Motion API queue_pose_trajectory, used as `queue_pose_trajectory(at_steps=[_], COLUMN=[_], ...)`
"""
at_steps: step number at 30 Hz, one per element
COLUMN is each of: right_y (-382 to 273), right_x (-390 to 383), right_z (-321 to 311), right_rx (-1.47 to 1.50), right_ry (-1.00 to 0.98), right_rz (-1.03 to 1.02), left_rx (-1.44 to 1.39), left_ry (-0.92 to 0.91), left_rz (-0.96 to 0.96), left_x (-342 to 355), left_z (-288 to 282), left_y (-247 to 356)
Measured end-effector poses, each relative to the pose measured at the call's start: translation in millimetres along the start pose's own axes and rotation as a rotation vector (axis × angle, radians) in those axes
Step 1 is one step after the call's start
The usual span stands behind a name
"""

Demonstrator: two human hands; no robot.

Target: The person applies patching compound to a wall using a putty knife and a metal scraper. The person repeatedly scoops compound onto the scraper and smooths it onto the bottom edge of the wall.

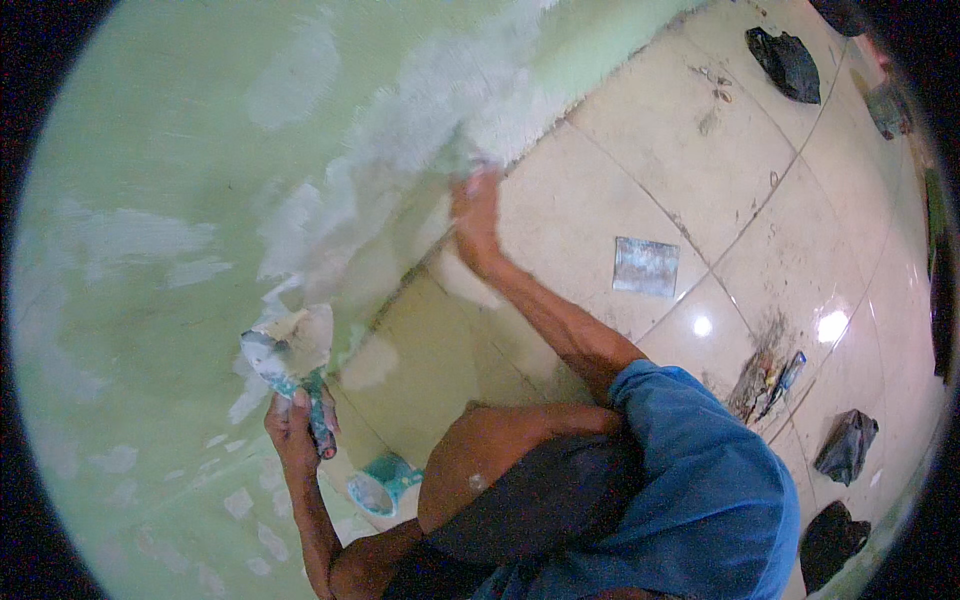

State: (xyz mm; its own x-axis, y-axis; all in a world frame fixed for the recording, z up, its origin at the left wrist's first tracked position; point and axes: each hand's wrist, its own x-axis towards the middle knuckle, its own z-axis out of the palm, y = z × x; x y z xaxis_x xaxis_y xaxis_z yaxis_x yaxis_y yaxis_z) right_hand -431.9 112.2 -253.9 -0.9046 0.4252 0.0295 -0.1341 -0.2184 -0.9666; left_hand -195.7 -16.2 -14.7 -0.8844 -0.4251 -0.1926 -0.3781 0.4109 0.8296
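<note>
My left hand [290, 425] is closed round the teal-stained handle of a putty knife [315, 405]. Its wide blade points up the picture and carries a lump of pale filler [293, 335]. Further right and higher, my right hand [477, 205] is at the foot of the green wall [150, 330], close to the floor line. Its fingers look closed, but motion blurs them, and what they hold cannot be made out. White filler patches [440, 90] spread over the wall around and above this hand.
Beside my bent knee stands a teal-and-white tub [375, 488]. A flat grey sheet [645, 266] lies on the tiled floor [560, 210]. To the right are small tools and debris [770, 385], with black plastic bags [785, 65] and a dark crumpled bag [848, 447] near the edge.
</note>
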Motion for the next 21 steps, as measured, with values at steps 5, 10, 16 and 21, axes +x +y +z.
queue_pose_trajectory(at_steps=[5,10,16,21], right_y=[-61.8,2.1,5.1,2.4], right_x=[-55.7,22.9,-58.9,-75.2], right_z=[-26.3,-63.6,-16.0,-53.8], right_rx=[-0.329,0.066,-0.327,-0.112], right_ry=[-0.543,-0.22,-0.392,-0.591], right_rz=[-0.275,0.19,-0.186,-0.006], left_rx=[-0.05,-0.157,-0.082,-0.035], left_ry=[0.016,0.06,0.051,0.035], left_rz=[0.018,0.021,0.054,-0.042], left_x=[-5.9,-3.1,-3.5,-7.2], left_z=[-1.9,-1.9,-6.7,-6.7], left_y=[4.0,-5.9,-12.3,-0.6])
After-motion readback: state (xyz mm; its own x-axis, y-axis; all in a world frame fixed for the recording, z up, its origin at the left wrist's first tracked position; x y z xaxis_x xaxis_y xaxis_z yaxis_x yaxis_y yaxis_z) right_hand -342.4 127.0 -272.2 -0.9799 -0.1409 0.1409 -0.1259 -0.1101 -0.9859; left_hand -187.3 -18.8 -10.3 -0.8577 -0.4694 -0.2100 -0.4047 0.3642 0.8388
